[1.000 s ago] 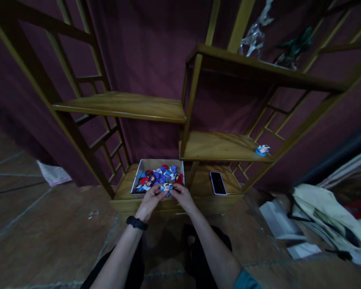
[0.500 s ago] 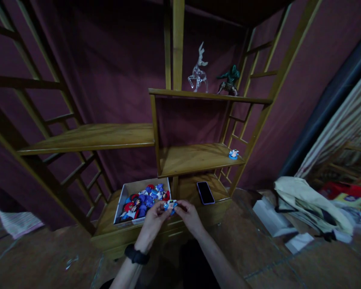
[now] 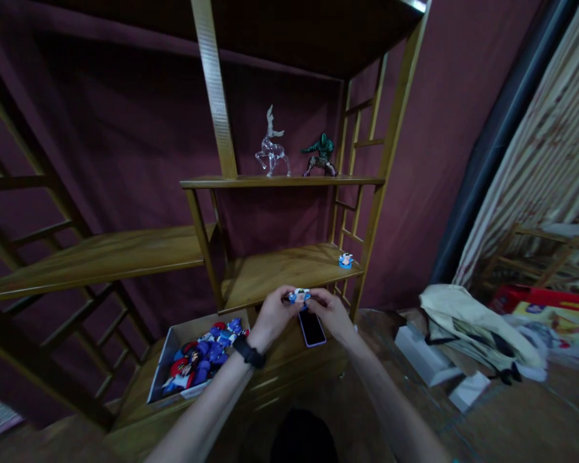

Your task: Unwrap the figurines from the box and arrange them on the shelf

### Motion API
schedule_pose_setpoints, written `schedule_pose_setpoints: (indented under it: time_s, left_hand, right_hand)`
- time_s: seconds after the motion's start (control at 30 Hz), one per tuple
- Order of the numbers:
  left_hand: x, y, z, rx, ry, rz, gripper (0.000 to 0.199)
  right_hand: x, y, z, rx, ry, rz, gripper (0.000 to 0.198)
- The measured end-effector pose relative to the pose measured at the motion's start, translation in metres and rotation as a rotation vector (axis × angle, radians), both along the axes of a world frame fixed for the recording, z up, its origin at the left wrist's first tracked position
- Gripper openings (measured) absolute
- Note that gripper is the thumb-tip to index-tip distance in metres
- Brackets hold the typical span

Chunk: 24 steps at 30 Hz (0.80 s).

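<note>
A small blue and white figurine (image 3: 299, 296) is held between the fingertips of both hands, just in front of the middle shelf's edge. My left hand (image 3: 275, 315), with a dark band on its wrist, grips it from the left. From the right, the fingers of my right hand (image 3: 332, 314) close on it. A similar figurine (image 3: 346, 260) stands at the right end of the middle shelf (image 3: 270, 269). Below my left hand, an open box (image 3: 160, 366) holds many purple, red and blue figurines (image 3: 202, 357). A phone (image 3: 312, 328) lies flat below my hands.
On the upper shelf (image 3: 251, 182) stand a clear deer figure (image 3: 271, 148) and a green figure (image 3: 322, 154). A left shelf (image 3: 101, 257) juts out beside them. White boxes (image 3: 427, 357) and a cream cloth bag (image 3: 477, 321) lie on the floor at right.
My view has turned to the right. Both hands have risen with the figurine from beside the box to a spot near the middle shelf's front edge, above the phone.
</note>
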<state>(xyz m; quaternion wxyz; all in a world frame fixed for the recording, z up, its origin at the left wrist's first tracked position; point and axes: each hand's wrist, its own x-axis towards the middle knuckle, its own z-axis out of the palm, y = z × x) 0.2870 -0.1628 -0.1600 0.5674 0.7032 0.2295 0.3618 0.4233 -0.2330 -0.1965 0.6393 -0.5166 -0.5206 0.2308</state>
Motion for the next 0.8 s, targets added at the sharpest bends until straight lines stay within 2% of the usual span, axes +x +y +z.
schedule_pose_setpoints:
  time_s: [0.23, 0.4, 0.57, 0.8]
  left_hand:
    - [0.080, 0.039, 0.030, 0.123, 0.052, 0.022, 0.030]
    - [0.139, 0.074, 0.039, 0.223, 0.114, 0.042, 0.027]
    - [0.190, 0.106, 0.041, 0.276, 0.193, 0.137, 0.026]
    - [0.234, 0.135, 0.024, 0.326, 0.291, 0.200, 0.029]
  right_hand:
    - [0.074, 0.032, 0.036, -0.044, 0.013, -0.037, 0.026]
    - [0.131, 0.060, 0.073, -0.123, -0.239, -0.112, 0.022]
    - [0.175, 0.092, 0.100, -0.266, -0.447, -0.221, 0.024]
    - [0.201, 0.116, 0.105, -0.466, -0.758, -0.309, 0.021]
